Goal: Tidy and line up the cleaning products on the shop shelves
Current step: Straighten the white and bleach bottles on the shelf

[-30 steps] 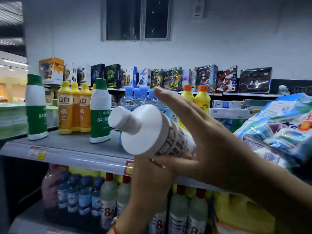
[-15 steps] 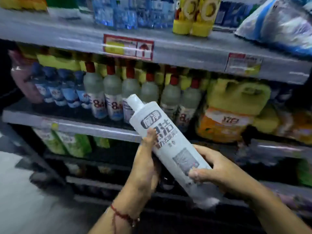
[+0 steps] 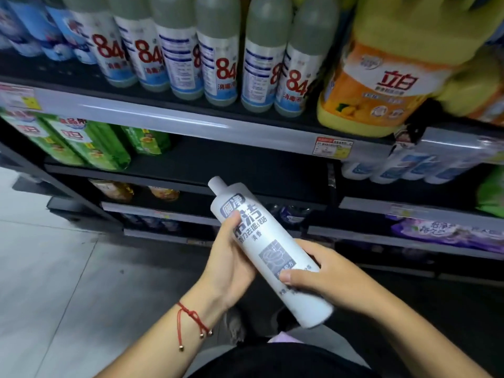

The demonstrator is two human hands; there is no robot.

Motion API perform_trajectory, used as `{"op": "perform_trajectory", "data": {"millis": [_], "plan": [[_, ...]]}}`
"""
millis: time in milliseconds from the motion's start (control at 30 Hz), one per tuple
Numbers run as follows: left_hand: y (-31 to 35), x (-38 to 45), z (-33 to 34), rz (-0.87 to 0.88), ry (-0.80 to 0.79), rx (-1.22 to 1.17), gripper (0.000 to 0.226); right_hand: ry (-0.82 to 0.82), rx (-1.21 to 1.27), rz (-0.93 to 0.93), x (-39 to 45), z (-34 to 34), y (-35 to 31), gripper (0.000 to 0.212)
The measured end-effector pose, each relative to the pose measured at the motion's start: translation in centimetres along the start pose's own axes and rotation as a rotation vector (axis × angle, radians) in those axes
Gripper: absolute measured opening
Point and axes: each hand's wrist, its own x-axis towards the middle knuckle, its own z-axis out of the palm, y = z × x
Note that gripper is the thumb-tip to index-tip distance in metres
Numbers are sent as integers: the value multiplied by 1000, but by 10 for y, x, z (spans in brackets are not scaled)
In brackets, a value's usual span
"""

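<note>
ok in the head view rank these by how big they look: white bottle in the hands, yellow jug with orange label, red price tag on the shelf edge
1. yellow jug, though cut off by the frame
2. white bottle, but it is nearest the camera, so the gap is unsure
3. red price tag, clearly smallest

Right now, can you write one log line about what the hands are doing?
left hand: grips white bottle near its neck | right hand: grips its lower half | bottle: tilted, off the shelves, cap on

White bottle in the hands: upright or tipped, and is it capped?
Tipped. The white bottle slants with its neck up-left, base down-right, gripped by the left hand and right hand. Its white cap is on.
</note>
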Motion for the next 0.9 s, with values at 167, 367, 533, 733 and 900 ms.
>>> {"op": "perform_trajectory", "data": {"millis": [167, 367, 533, 733, 900], "plan": [[-13, 5, -16, -12, -42, 224, 80, -39, 134, 99, -1, 1, 20, 49], [-12, -2, 13, 144, -79, 737, 57, -96, 361, 119, -7, 2, 28, 46], [-15, -24, 66, 387, -192, 1297, 82, 1, 595, 47, -11, 7, 50, 58], [-65, -36, 134, 600, -297, 1967, 111, 49, 998, -17, -58, -20, 81, 38], [-126, -36, 181, 663, -406, 2072, 114, 179, 1080, 27, -104, -54, 134, 43]]}}
